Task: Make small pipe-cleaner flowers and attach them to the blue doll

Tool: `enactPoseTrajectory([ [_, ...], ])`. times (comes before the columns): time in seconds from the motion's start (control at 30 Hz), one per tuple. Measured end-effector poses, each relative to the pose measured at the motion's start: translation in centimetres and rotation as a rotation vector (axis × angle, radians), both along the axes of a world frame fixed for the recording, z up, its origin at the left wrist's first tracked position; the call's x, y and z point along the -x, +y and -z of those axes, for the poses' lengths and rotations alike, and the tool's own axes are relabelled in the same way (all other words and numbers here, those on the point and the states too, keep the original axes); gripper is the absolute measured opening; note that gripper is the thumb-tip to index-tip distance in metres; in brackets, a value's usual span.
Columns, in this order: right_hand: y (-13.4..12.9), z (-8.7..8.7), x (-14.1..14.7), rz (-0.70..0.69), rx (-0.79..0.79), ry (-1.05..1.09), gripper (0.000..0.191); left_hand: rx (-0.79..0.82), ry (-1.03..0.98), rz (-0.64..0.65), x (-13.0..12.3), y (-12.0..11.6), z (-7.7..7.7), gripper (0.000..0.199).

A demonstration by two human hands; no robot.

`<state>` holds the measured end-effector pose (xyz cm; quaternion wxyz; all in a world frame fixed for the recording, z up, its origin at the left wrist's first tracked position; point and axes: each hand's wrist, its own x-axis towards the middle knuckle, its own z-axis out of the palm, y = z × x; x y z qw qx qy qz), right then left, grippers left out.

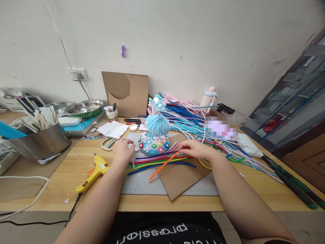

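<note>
My right hand (194, 149) pinches one end of an orange pipe cleaner (164, 166), which slants down to the left over the mat. My left hand (123, 150) is closed, its fingers curled near the upper end of a pale translucent stick (133, 161); whether it grips the stick is unclear. Between the hands stands a pipe-cleaner piece: a light blue ribbed ball (157, 124) over a round base covered in small flowers (154, 144), with a blue-petalled flower (158, 102) on top. In front lie several coloured pipe cleaners, among them a blue one (142, 168).
A yellow glue gun (95, 174) and scissors (108, 144) lie left, near a metal pot (42, 144) of sticks. Cardboard (180, 179) covers part of the cutting mat (142, 186). Piled pipe cleaners (182, 112) and a bottle (208, 99) stand at the back right.
</note>
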<state>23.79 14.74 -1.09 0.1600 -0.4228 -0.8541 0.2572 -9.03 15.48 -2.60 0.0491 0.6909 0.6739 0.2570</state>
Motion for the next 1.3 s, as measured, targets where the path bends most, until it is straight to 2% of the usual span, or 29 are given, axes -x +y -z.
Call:
enactPoseTrajectory([
  [0.07, -0.3, -0.1, 0.4, -0.002, 0.006, -0.008, 0.016, -0.001, -0.048, 0.111, -0.8, -0.9, -0.7, 0.027],
  [0.13, -0.5, -0.1, 1.0, -0.012, 0.003, -0.020, 0.015, 0.060, -0.089, 0.293, -1.8, -2.0, -1.3, 0.024],
  [0.2, -0.7, 0.2, 1.7, -0.008, -0.016, -0.029, 0.015, 0.195, -0.145, 0.598, -2.7, -3.1, -1.6, 0.021],
  [0.23, -0.7, 0.4, 2.1, 0.004, -0.032, -0.030, 0.014, 0.235, -0.165, 0.702, -3.1, -3.6, -1.6, 0.020],
  [0.3, -0.7, 0.9, 2.8, 0.041, -0.073, -0.028, 0.014, 0.247, -0.138, 0.783, -3.6, -4.1, -1.4, 0.019],
  [0.4, -0.8, 1.5, 3.8, 0.075, -0.144, -0.021, 0.013, 0.182, -0.030, 0.734, -3.9, -4.2, -0.7, 0.016],
  [0.5, -1.0, 1.4, 4.6, 0.062, -0.210, -0.004, 0.010, 0.172, 0.016, 0.715, -3.8, -3.9, -0.1, 0.023],
  [0.57, -1.3, 1.2, 5.0, 0.005, -0.239, 0.002, 0.014, 0.177, 0.013, 0.704, -3.8, -3.7, 0.1, 0.025],
  [0.67, -1.5, 1.5, 5.5, -0.127, -0.243, -0.031, 0.007, 0.205, -0.017, 0.701, -3.9, -3.8, 0.2, 0.025],
  [0.77, -1.5, 2.1, 5.6, -0.188, -0.210, -0.063, 0.003, 0.258, -0.070, 0.734, -4.1, -4.0, 0.0, 0.027],
  [0.87, -1.2, 2.2, 5.1, -0.213, -0.165, -0.076, 0.004, 0.261, -0.108, 0.707, -4.1, -4.0, -0.1, 0.023],
  [1.0, -0.8, 1.5, 3.5, -0.211, -0.123, -0.090, 0.005, 0.185, -0.124, 0.661, -3.9, -3.8, 0.0, 0.021],
  [1.3, -0.1, 1.1, 1.1, -0.106, -0.109, -0.111, 0.012, 0.204, -0.086, 0.707, -3.9, -3.7, 0.3, 0.021],
])
